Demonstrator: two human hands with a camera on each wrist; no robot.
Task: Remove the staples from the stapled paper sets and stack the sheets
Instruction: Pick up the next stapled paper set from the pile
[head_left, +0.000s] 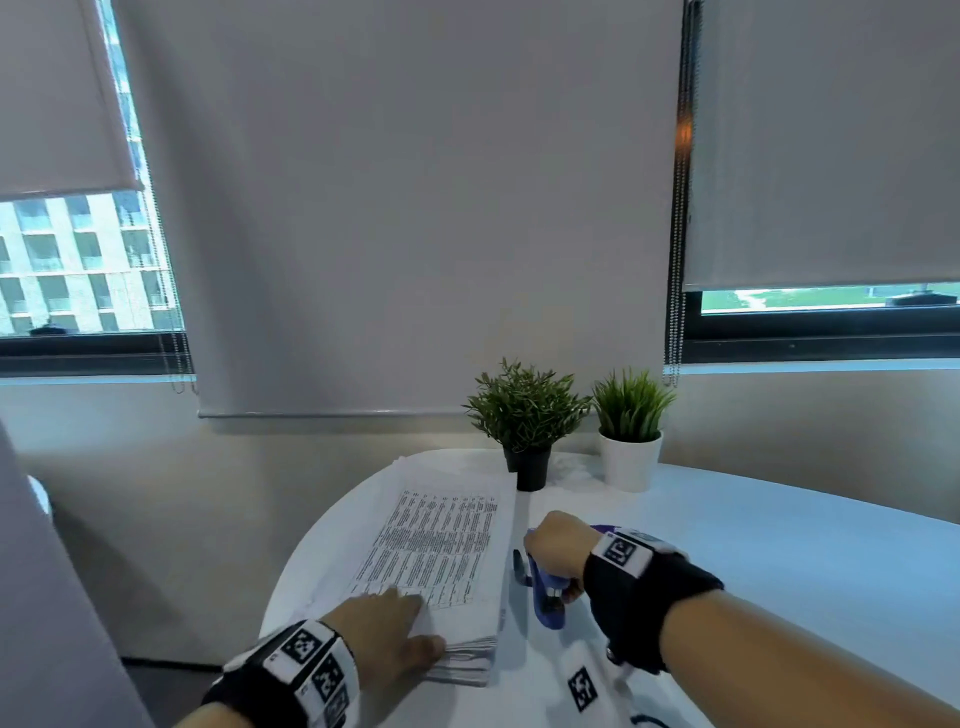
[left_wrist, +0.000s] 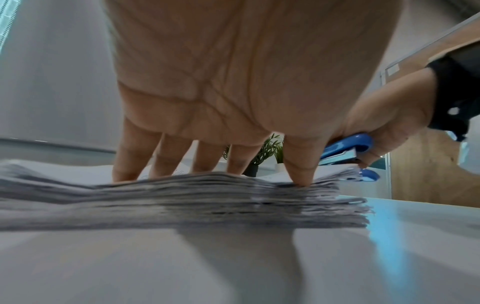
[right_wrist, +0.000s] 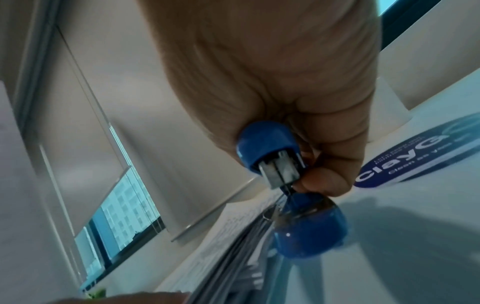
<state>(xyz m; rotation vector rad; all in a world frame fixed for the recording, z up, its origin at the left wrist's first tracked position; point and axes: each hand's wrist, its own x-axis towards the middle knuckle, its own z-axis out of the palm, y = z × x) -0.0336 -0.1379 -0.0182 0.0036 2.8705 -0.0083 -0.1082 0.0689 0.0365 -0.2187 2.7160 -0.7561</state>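
Observation:
A thick pile of printed paper sets (head_left: 441, 551) lies on the white table (head_left: 779, 561). My left hand (head_left: 389, 623) lies flat on the pile's near end, fingers straight, thumb (left_wrist: 298, 168) at the near edge of the paper pile (left_wrist: 182, 197). My right hand (head_left: 558, 545) grips a blue stapler (head_left: 545, 587) just right of the pile. In the right wrist view the stapler (right_wrist: 283, 174) stands open-mouthed, its lower part (right_wrist: 309, 230) on the table against the pile's right edge (right_wrist: 233, 246). In the left wrist view the stapler (left_wrist: 348, 148) shows beyond the pile.
Two small potted plants stand at the table's far end, one in a black pot (head_left: 530, 462) and one in a white pot (head_left: 629, 457). A white cloth with a black marker tag (head_left: 582, 686) lies near the front. A round blue sticker (right_wrist: 420, 152) is on the table.

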